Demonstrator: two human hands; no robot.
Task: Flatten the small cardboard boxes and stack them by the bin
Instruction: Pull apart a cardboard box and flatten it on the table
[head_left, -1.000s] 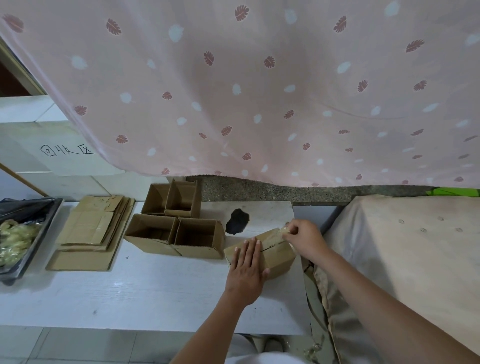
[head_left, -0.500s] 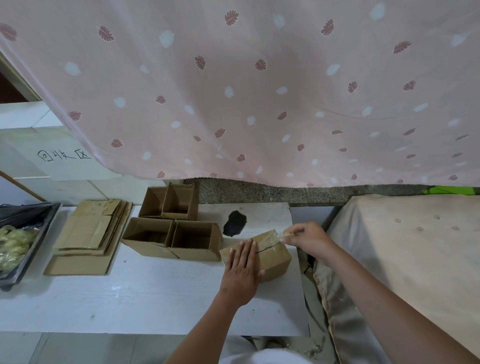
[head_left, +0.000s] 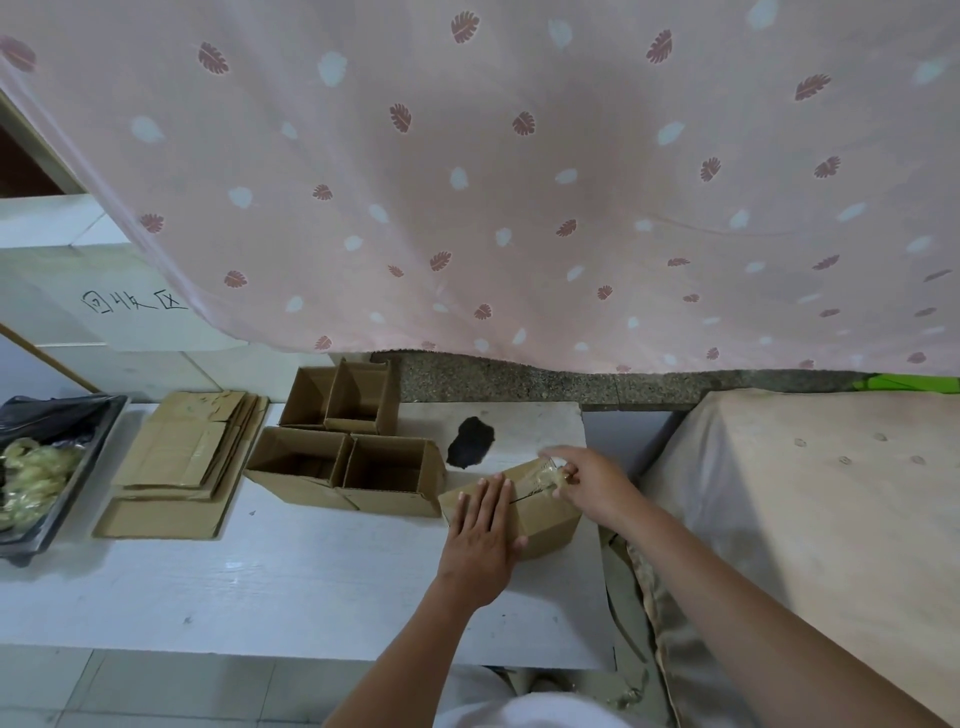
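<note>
Flattened stack (head_left: 182, 457) left of open boxes (head_left: 358, 457)

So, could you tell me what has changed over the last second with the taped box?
The right hand, pinching the clear tape, has pulled it further off the closed box. The left hand stays flat on the box; the open boxes and flattened stack are unmoved.

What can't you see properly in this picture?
- Head view: the left hand lies flat on the taped box and hides part of its top.
- Tape strip pinched by the right hand: clear and blurred, its end unclear.
- Bin: cut off by the left edge.
- Open boxes: bottoms in shadow.
</note>
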